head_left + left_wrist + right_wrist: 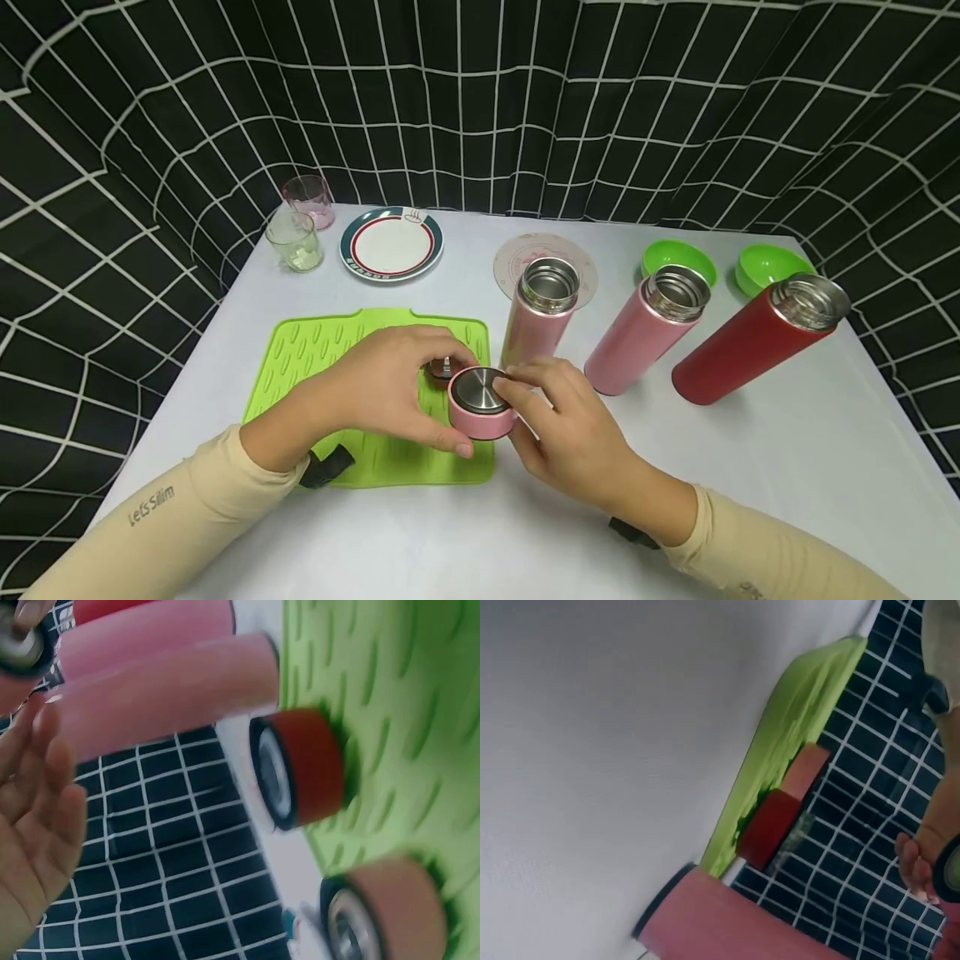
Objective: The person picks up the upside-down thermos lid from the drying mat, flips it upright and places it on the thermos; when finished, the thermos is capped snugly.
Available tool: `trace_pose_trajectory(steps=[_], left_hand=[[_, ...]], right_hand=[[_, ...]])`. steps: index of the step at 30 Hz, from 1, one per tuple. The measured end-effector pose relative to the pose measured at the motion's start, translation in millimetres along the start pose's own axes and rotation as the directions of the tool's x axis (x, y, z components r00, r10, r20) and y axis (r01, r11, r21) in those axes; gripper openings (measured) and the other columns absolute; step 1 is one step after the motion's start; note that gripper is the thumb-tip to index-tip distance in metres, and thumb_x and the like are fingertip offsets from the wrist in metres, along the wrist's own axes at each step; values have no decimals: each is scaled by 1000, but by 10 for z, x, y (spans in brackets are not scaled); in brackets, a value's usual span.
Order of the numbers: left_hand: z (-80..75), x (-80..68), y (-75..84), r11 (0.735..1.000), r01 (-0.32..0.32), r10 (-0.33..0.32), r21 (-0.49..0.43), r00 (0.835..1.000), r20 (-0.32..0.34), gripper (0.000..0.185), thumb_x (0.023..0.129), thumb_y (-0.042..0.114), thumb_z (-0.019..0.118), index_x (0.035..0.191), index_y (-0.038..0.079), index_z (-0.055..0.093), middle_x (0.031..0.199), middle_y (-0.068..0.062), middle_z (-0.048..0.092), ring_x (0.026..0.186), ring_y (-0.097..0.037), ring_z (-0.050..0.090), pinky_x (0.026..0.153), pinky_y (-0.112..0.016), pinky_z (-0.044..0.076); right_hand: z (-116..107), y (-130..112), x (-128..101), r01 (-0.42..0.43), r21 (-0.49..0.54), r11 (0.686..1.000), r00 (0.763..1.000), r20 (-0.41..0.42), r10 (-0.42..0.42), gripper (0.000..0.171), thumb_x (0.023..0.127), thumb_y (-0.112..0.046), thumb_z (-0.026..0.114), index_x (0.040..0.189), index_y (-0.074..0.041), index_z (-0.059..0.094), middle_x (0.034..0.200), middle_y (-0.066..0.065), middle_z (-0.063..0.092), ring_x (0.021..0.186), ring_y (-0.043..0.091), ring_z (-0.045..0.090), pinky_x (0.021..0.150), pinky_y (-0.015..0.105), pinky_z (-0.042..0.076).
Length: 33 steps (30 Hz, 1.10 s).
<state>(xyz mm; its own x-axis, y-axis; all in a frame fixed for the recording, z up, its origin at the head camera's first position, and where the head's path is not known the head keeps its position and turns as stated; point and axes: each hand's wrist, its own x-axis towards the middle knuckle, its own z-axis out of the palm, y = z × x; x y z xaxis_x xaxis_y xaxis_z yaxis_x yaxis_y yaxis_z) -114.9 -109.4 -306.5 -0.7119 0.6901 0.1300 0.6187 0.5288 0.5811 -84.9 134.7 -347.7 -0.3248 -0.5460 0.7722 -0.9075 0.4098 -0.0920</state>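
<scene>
My right hand (573, 429) pinches a pink flask lid (482, 404) with a steel top, held above the edge of the green mat (420, 462). Beside it, my left hand (390, 379) has its fingers and thumb spread around the lid's left side; the left wrist view shows those fingers loosely extended. A red lid (311, 769) and a second pink lid (397, 907) sit on the mat; in the head view the left hand hides most of these. Two pink flasks (536, 329) (637, 342) and a red flask (738, 350) stand uncapped to the right.
A plate (392, 243) and two glasses (296, 242) (309, 200) are at the back left. Behind the flasks are a round patterned mat (513, 262) and two green bowls (678, 254) (768, 265). Black gridded cloth (480, 100) surrounds the white table.
</scene>
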Motion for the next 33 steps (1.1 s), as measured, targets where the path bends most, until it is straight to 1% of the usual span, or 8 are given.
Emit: trace_pose_trajectory(steps=[4,12,16,20,23,27,30,33], left_hand=[[129,7,-10,993,-29,19,-119,996,-84,62,64,61,84,112,25,65,99,21,60,86,-1,57,73,-25,52],[322,80,37,928,-8,-63,-371,982,-180,59,68,39,90,119,25,63,106,15,62,91,-10,58,71,-30,55],[278,159,74,925,-97,-21,-368,952,-305,60,64,35,92,116,20,66,105,13,64,89,-11,59,72,-32,55],[53,336,97,934,-191,47,-303,904,-424,60,63,29,92,115,12,67,105,10,65,91,-11,59,74,-34,52],[-117,536,106,949,-215,78,-232,869,-488,61,63,28,92,115,9,67,105,9,66,92,-10,58,73,-35,51],[-215,816,94,969,-204,102,-139,845,-525,61,65,35,90,115,8,67,105,9,65,92,-7,55,74,-31,49],[-204,970,86,980,-168,88,-108,846,-525,62,66,41,89,115,11,68,102,12,63,93,-6,52,76,-29,47],[-144,1070,75,984,-144,72,-102,857,-511,62,65,44,89,116,13,69,99,14,61,93,-7,50,76,-30,46]], right_hand=[[24,42,-3,38,-75,996,997,-61,-42,29,86,-5,46,108,-1,64,103,18,63,90,37,62,71,47,52],[-5,111,22,14,-159,987,993,-116,-32,27,85,-6,49,107,-4,65,103,16,64,88,37,62,65,48,51],[-19,104,50,-48,-137,989,980,-198,20,30,91,-20,58,117,-5,61,118,22,56,103,43,53,85,51,40],[19,105,50,-237,15,971,928,-293,231,70,87,-41,69,136,0,40,140,28,32,126,45,30,96,54,23],[79,132,11,-442,214,871,847,-220,484,97,80,-40,79,146,0,22,150,19,21,137,37,19,102,53,22],[180,225,-51,-691,410,595,655,6,756,112,71,-26,89,153,-14,13,151,3,23,137,23,24,105,53,25],[238,320,-85,-794,442,418,522,142,841,102,72,-23,89,150,-20,23,145,0,34,132,20,34,106,54,30],[279,404,-129,-841,424,336,449,200,871,86,74,-26,88,142,-18,35,137,0,45,126,21,43,103,49,37]])
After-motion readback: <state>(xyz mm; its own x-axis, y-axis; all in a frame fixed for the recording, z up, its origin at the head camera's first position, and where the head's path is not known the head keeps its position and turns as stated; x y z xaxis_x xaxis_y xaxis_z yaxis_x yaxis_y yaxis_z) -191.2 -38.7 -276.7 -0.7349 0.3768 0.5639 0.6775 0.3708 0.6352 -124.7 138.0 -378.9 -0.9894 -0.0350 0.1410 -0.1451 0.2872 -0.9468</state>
